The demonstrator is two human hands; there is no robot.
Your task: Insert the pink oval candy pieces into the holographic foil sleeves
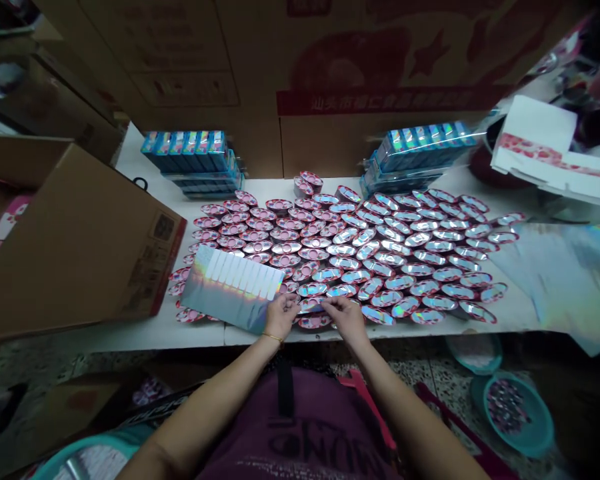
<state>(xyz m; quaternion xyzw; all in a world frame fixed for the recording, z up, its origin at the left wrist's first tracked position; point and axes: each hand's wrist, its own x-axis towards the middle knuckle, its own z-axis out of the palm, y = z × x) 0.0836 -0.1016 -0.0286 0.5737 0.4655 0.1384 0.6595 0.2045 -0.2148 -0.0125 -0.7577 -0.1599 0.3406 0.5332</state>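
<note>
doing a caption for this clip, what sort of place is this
Most likely a small hand-packing workshop: rows of oval red-and-silver foil packs cover a white table, shrink-wrapped blue boxes are stacked behind them, and large cardboard cartons stand against the far side.

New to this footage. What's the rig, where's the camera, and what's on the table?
There's no machine: this is one view from a camera worn on a person's head, looking forward and down. The bare arms are the wearer's. The left hand is at the edge of a shiny sheet. The right hand pinches an oval tray. Many more pink-and-silver oval trays cover the white table, with stacks of blue packs behind them and a cardboard box to the left.
</note>
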